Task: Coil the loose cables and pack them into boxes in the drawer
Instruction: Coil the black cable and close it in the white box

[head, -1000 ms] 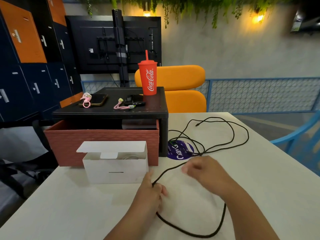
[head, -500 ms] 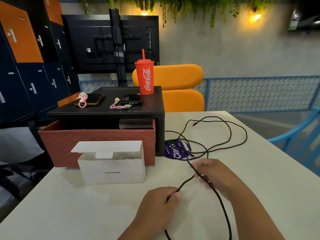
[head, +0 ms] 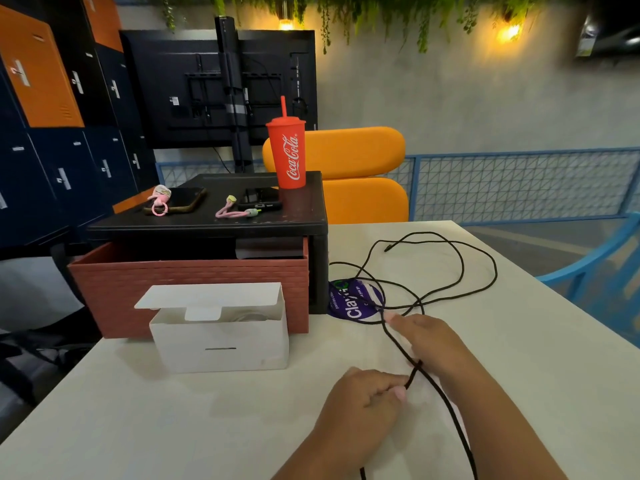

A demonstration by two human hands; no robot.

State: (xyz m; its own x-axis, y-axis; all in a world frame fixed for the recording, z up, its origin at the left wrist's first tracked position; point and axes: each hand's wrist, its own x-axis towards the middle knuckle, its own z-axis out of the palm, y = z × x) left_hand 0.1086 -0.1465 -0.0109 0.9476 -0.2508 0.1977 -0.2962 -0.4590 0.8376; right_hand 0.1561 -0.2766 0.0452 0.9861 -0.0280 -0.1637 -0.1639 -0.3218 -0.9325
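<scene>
On the white table, right of the black drawer unit with its red-brown drawer pulled out and an open white box in front: loose loops of black cable, sprawled over a purple sticker and running toward the near edge. Pinched at a doubled-back bend between the curled fingers of the left hand, near the table's front. Just beyond, laid along the cable, the right hand, fingers fairly straight; cannot tell whether gripping.

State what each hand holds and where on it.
Left hand pinches the black cable mid-length. Right hand lies against it farther along; grip unclear.
</scene>
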